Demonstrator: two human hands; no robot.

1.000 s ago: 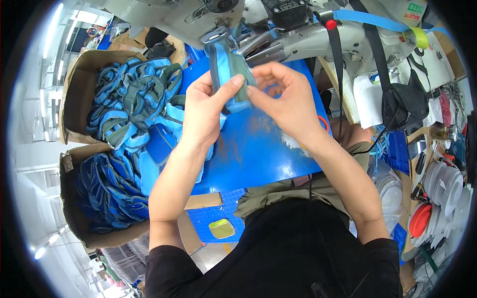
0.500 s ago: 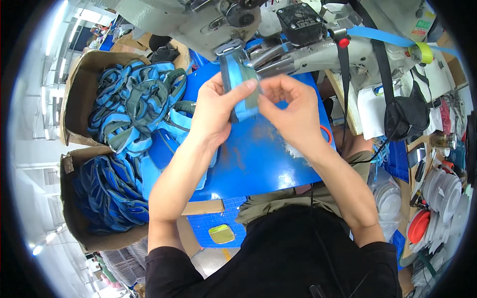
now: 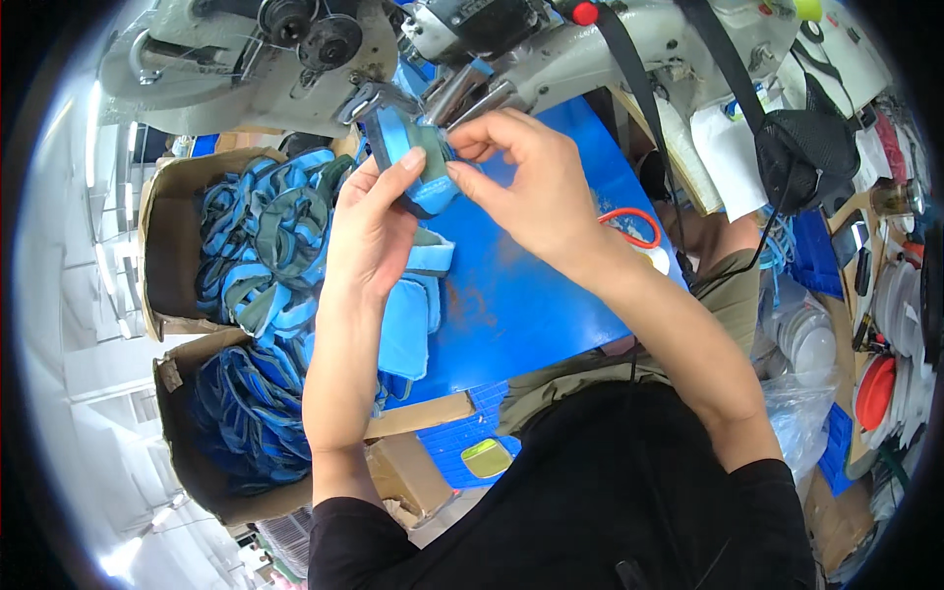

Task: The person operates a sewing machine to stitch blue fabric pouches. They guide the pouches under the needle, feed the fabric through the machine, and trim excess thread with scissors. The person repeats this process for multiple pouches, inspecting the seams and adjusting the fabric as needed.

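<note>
A padded fabric piece (image 3: 403, 135), light blue and grey-green with dark edging, sits at the metal fittings of the sewing machine (image 3: 462, 95). My left hand (image 3: 374, 221) grips it, thumb pressed on its face and fingers behind. At the piece's right edge, my right hand (image 3: 531, 192) has thumb and fingers closed on it, though the fingertips are partly hidden. Below and left of the piece, light blue pads (image 3: 403, 329) lie on the blue table surface (image 3: 501, 305).
Cardboard boxes of blue-green strips (image 3: 162, 231) and dark blue pieces (image 3: 251, 413) stand at the left. Red-handled scissors (image 3: 639, 218) rest at the table's right edge. Black straps (image 3: 737, 84) and a black mesh pouch (image 3: 801, 157) hang right; stacked discs (image 3: 875, 388) stand beyond.
The view has turned, so the machine and hands appear further left and higher. Both hands still hold the fabric piece, with my right fingers slightly shifted along its edge.
</note>
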